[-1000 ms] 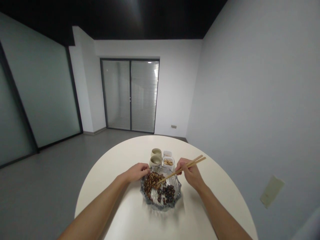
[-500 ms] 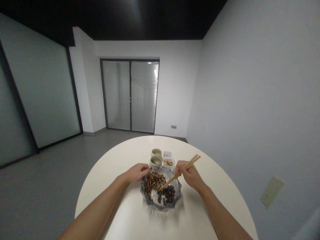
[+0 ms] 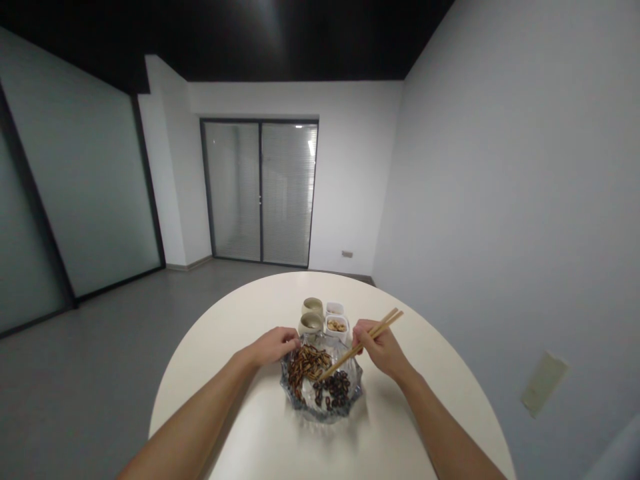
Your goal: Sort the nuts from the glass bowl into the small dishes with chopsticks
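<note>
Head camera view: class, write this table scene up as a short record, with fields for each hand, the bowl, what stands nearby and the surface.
Left hand: nothing visible in it, beside the bowl's far rim
Right hand: holds wooden chopsticks, tips at the food
Bowl: cut-glass bowl with brown strips and dark pieces
Nearby: two cream cups, white square dish of nuts
Surface: round white table

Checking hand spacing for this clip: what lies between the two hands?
In the head view, a glass bowl of brown strips lies between the left hand and right hand.
</note>
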A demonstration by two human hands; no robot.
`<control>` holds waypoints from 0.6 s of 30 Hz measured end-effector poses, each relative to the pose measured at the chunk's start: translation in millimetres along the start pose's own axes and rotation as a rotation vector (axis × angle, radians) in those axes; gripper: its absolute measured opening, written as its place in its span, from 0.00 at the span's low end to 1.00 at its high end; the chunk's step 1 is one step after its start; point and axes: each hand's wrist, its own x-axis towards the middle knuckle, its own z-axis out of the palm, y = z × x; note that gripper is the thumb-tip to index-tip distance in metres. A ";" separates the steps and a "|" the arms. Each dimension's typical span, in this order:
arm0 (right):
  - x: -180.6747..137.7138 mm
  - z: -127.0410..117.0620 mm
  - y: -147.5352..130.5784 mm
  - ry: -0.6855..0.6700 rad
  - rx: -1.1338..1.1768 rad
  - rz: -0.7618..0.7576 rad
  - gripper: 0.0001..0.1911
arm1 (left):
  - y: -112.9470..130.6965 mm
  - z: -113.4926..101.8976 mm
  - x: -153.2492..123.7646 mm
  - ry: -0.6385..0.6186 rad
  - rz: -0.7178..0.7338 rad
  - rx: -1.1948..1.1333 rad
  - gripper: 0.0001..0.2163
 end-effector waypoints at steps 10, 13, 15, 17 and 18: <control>0.4 0.5 3.6 -0.002 -0.028 0.020 0.26 | 3.3 -0.1 -1.5 0.000 -0.010 -0.027 0.14; 0.5 0.6 -1.7 -0.022 -0.054 0.002 0.26 | 3.4 0.2 -1.2 0.002 -0.016 -0.024 0.14; 0.5 0.5 -5.5 -0.039 -0.070 -0.020 0.26 | 3.6 0.3 -0.9 0.002 -0.027 -0.010 0.15; 0.4 0.4 -7.9 -0.051 -0.090 -0.045 0.26 | 3.8 0.1 -0.7 -0.002 -0.034 0.004 0.15; 0.4 0.4 -8.4 -0.053 -0.097 -0.056 0.26 | 3.9 -0.1 -0.7 -0.004 -0.035 0.007 0.15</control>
